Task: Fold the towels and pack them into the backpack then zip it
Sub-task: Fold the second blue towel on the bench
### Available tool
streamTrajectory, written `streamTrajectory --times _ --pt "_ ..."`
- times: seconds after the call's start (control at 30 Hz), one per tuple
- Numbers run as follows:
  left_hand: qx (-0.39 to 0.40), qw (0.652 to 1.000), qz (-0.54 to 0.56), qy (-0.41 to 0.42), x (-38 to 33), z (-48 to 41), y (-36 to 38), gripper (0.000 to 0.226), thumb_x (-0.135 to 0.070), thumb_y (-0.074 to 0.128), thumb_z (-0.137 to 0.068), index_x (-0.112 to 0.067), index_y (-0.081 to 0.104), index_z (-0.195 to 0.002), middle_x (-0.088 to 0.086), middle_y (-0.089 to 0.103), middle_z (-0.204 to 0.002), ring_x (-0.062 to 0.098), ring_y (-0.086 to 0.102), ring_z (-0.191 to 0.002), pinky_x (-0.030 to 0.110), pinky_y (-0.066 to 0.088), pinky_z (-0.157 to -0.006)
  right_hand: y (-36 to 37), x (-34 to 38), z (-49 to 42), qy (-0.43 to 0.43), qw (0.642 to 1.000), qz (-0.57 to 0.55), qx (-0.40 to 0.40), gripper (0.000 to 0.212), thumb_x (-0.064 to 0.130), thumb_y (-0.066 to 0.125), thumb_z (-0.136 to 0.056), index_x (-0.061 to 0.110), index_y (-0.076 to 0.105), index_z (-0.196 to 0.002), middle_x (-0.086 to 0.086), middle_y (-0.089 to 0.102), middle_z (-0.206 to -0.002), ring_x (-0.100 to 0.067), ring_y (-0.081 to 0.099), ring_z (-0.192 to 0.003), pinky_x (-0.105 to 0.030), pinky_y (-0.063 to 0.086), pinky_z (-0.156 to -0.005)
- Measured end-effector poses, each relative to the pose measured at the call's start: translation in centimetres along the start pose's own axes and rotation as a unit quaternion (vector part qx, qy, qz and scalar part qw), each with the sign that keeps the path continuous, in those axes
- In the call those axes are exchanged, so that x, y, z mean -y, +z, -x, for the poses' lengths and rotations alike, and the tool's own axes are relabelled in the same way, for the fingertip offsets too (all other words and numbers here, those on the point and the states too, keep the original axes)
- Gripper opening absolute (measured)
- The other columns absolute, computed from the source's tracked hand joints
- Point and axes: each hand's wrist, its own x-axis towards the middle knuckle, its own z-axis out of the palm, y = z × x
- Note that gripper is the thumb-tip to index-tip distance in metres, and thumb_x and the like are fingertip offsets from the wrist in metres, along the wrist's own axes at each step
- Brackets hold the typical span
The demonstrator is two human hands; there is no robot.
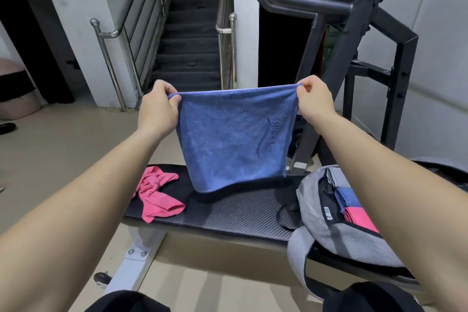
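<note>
While arms stretch forward, both hands [235, 104] pinch the blue towel's [233, 139] corners.

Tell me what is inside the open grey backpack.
The backpack lies open on the bench. Inside, folded towels sit side by side: a grey one, a blue one and a pink one. The right forearm covers anything further in.

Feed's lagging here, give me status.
Left hand and right hand pinching blue towel above bench. Pink towel unfolded. Backpack open. Nothing blocking.
</note>
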Motion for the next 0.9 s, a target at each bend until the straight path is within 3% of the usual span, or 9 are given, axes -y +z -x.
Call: streamTrajectory --times 0.13,0.27,0.37,0.5,0.57,0.77,0.9 --pt "0.018 1.0 -0.01 0.005 1.0 1.1 -0.7 0.007 -0.022 0.053 -0.099 -0.016 0.054 -0.1 -0.001 0.06 -0.094 0.024 0.052 -0.086 0.032 0.036 -0.074 -0.6 -0.8 1.8 -0.01 0.999 0.024 0.045 0.017 0.017 0.041 -0.102 0.022 0.058 -0.102 0.005 0.059 -0.089 -0.013 0.053 -0.076 -0.028 0.042 -0.065" --pt "0.076 0.997 -0.026 -0.007 4.2 5.4 0.1 0.004 -0.021 0.057 -0.097 -0.018 0.055 -0.097 0.001 0.062 -0.091 0.025 0.052 -0.085 0.033 0.036 -0.073 -0.3 -4.2 5.6 0.02 0.994 0.047 0.095 0.015 0.016 0.045 -0.099 0.022 0.059 -0.097 0.001 0.063 -0.09 -0.02 0.058 -0.081 -0.032 0.045 -0.07" --pt "0.162 0.985 -0.059 -0.03 7.8 10.3 1.3 0.005 -0.02 0.059 -0.096 -0.018 0.055 -0.093 0.003 0.066 -0.086 0.029 0.057 -0.082 0.037 0.042 -0.07 0.4 -8.2 10.2 0.056 0.982 0.095 0.155 0.013 0.014 0.048 -0.099 0.018 0.06 -0.097 -0.003 0.066 -0.091 -0.024 0.059 -0.085 -0.032 0.042 -0.07" --pt "0.326 0.938 -0.111 -0.043 12.2 15.7 2.6 0.02 -0.021 0.064 -0.092 -0.031 0.052 -0.079 -0.007 0.068 -0.083 0.018 0.065 -0.081 0.037 0.052 -0.075 0.8 -12.8 15.3 0.1 0.952 0.145 0.25 0.014 0.011 0.05 -0.099 0.016 0.061 -0.093 -0.009 0.069 -0.089 -0.028 0.061 -0.087 -0.033 0.042 -0.074" --pt "0.361 0.921 -0.142 -0.039 13.3 16.9 3.3 0.022 -0.025 0.064 -0.091 -0.034 0.051 -0.076 -0.01 0.066 -0.082 0.016 0.064 -0.081 0.037 0.052 -0.075 1.0 -14.1 16.2 0.102 0.941 0.169 0.273 0.015 0.013 0.049 -0.098 0.019 0.06 -0.091 -0.01 0.071 -0.088 -0.029 0.063 -0.088 -0.033 0.046 -0.079" --pt "0.344 0.926 -0.152 -0.036 14.3 16.5 4.4 0.013 -0.031 0.063 -0.093 -0.035 0.053 -0.085 -0.016 0.065 -0.087 0.008 0.061 -0.077 0.037 0.053 -0.075 1.9 -14.9 15.0 0.077 0.936 0.19 0.284 0.013 0.017 0.048 -0.101 0.018 0.06 -0.095 -0.009 0.07 -0.086 -0.026 0.062 -0.085 -0.034 0.046 -0.077" --pt "0.309 0.941 -0.126 -0.055 14.9 14.7 5.6 0.015 -0.029 0.064 -0.093 -0.038 0.058 -0.083 -0.018 0.067 -0.08 0.004 0.063 -0.069 0.034 0.053 -0.071 3.8 -15.3 12.4 0.06 0.941 0.196 0.268 0.012 0.018 0.049 -0.102 0.018 0.058 -0.093 -0.004 0.067 -0.084 -0.025 0.061 -0.083 -0.033 0.04 -0.07"
